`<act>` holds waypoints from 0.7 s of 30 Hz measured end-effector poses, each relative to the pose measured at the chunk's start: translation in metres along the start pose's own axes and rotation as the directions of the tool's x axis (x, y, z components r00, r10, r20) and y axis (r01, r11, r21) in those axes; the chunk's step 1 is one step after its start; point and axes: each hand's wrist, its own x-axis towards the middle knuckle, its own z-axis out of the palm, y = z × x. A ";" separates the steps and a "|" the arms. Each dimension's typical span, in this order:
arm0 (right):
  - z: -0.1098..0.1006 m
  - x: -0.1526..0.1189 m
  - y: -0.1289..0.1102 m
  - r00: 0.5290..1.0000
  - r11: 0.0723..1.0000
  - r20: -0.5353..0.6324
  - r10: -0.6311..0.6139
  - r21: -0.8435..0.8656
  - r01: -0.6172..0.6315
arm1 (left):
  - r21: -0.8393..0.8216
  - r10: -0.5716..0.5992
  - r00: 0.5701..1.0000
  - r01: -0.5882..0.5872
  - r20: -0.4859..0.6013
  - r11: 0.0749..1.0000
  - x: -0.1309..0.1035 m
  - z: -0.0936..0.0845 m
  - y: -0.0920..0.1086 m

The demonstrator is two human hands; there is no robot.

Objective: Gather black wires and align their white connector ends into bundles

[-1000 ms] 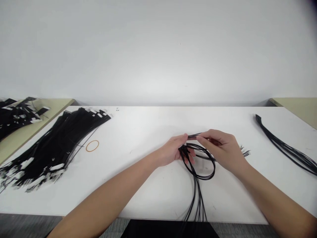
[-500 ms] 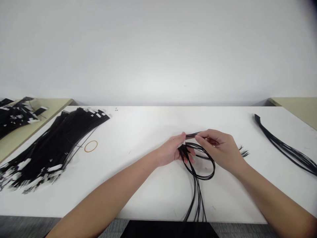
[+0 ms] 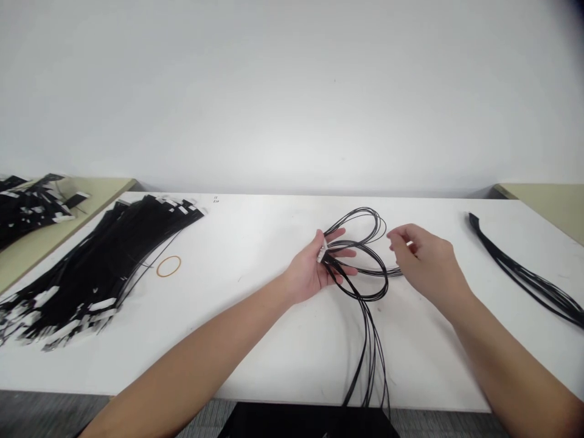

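Note:
My left hand (image 3: 306,267) is closed round a black wire bundle (image 3: 367,298) at its white connector (image 3: 322,250), thumb on top and fingers stretched out beneath the wires. Two loops of wire stand out to the right of the connector, one above the other. Loose strands hang down past the table's front edge, while another group runs right and disappears behind my right hand (image 3: 424,258). That hand is beside the loops, thumb and forefinger curled together. Nothing shows between its fingers.
On the left of the white table (image 3: 255,340) lies a large pile of black cables (image 3: 104,261) with white ends. Next to it is a tan rubber band (image 3: 168,266). Another black wire bundle (image 3: 515,264) lies at the right. More cables (image 3: 34,204) rest on the far-left surface.
My right hand has let go of the upper wires and moved a little right. Those wires now spring up into a loop. My left hand has shifted slightly left, showing the white connector.

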 end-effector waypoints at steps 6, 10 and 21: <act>0.006 -0.006 -0.006 0.855 0.986 0.509 -0.099 0.169 0.014 | -0.008 0.002 1.000 -0.002 0.003 1.000 0.000 0.000 -0.001; 0.012 -0.013 -0.012 0.832 0.969 0.541 -0.121 0.245 -0.018 | -0.031 0.020 1.000 -0.020 -0.023 0.999 0.000 0.000 -0.001; 0.015 -0.017 -0.016 0.864 0.978 0.485 -0.131 0.205 0.033 | -0.083 0.008 1.000 -0.010 -0.022 0.996 0.000 0.001 0.000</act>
